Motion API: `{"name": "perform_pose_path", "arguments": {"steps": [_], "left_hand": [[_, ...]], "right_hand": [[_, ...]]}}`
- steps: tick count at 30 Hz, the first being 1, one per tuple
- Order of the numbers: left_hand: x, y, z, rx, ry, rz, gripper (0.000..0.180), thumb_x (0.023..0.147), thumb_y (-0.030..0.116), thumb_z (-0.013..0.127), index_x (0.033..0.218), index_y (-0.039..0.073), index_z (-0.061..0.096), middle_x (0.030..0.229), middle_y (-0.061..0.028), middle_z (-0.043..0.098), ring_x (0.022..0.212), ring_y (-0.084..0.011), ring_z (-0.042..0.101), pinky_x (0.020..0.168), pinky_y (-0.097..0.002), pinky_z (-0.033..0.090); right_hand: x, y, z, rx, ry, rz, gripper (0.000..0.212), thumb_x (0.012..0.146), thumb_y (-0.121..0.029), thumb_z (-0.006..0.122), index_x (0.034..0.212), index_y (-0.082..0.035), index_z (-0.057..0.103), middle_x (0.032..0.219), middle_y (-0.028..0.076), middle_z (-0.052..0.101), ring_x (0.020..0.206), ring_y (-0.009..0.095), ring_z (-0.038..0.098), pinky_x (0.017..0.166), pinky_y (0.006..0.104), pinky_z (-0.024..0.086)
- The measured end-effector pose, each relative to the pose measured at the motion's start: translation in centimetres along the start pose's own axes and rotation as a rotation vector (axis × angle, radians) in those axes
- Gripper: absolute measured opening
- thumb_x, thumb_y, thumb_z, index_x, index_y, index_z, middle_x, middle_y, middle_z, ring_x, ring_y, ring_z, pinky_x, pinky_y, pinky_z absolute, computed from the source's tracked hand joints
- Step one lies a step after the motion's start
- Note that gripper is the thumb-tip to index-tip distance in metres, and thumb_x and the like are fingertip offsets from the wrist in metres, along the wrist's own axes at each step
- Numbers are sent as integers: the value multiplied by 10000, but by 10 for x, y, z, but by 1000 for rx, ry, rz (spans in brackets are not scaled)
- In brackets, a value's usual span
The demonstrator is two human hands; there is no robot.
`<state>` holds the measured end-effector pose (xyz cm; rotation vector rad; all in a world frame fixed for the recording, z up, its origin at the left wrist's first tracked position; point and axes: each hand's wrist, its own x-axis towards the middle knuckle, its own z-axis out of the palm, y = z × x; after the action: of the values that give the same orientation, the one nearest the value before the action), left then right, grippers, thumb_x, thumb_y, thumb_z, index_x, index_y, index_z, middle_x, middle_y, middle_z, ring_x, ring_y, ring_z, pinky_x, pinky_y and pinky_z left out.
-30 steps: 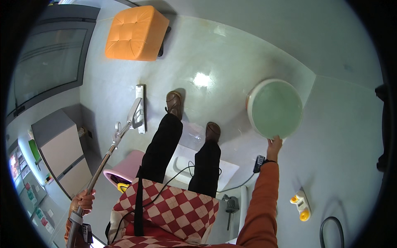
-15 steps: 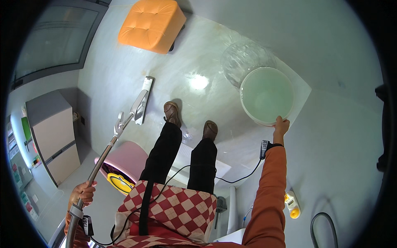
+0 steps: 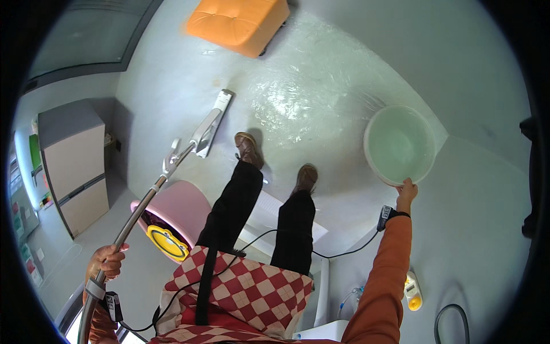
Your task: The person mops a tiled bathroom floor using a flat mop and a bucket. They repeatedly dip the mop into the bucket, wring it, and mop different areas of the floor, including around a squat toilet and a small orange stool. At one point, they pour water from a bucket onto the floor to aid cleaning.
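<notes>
My left hand (image 3: 105,265) is closed around the steel pole of a mop (image 3: 137,215), which slants away from me to its flat white head on the floor. With my right hand (image 3: 407,196), I grip the near rim of a pale round bucket (image 3: 427,123) low over the floor at the right. The bucket looks tilted; I cannot tell how much is left inside. Water (image 3: 306,94) spreads across the floor beyond my shoes in a wide, rippling, shiny sheet.
An orange padded stool (image 3: 238,26) stands at the far side. By my left leg is a pink tub (image 3: 186,206) with a yellow piece. A cabinet (image 3: 77,155) stands at the left. Cables cross my lap, and a yellow-and-white device (image 3: 412,291) lies at the right.
The pooled water beside the bucket has spread far left and away across the floor. My right hand and the bucket appear shifted right; the whole view has shifted too. Both grips stay.
</notes>
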<state>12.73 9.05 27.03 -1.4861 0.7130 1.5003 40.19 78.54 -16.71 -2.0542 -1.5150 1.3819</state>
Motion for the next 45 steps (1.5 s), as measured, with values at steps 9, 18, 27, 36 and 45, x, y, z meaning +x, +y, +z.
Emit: {"name": "perform_pose_path", "arguments": {"steps": [9, 18, 27, 36, 45], "left_hand": [[1, -3, 6, 44, -23, 6, 375, 953, 211, 353, 1198, -72, 362, 644, 25, 365, 444, -38, 406, 384, -219, 351], [3, -6, 8, 68, 25, 31, 364, 939, 188, 393, 1188, -77, 372, 625, 20, 368, 416, -40, 397, 345, -205, 312], [4, -6, 4, 113, 52, 55, 378, 931, 167, 402, 1218, -74, 356, 605, 34, 347, 393, -17, 369, 320, -187, 297], [4, -3, -5, 119, 53, 45, 384, 922, 145, 404, 1238, -65, 342, 592, 30, 344, 377, -30, 377, 306, -192, 287], [4, -2, -8, 33, 82, 45, 432, 911, 114, 410, 1279, -78, 290, 568, 22, 343, 362, -43, 387, 286, -208, 283]], "right_hand": [[-21, 48, -2, 218, 16, 83, 324, 683, -121, 552, 935, 43, 431, 915, 140, 525, 778, 262, 572, 670, 375, 520], [-55, 92, -9, 426, -43, 249, 269, 727, -122, 525, 936, 39, 473, 879, 120, 529, 781, 230, 560, 786, 365, 510], [-36, 68, -59, 19, -12, 75, 252, 691, -134, 559, 859, 5, 434, 805, 91, 522, 636, 216, 559, 577, 339, 516], [-29, 18, -12, -792, 24, -238, 492, 649, -273, 599, 1026, 24, 493, 940, 192, 586, 865, 311, 586, 780, 392, 455], [-81, -43, 59, -1051, -8, -285, 565, 633, -250, 574, 1162, -81, 467, 1114, 118, 559, 985, 325, 550, 830, 418, 430]]}}
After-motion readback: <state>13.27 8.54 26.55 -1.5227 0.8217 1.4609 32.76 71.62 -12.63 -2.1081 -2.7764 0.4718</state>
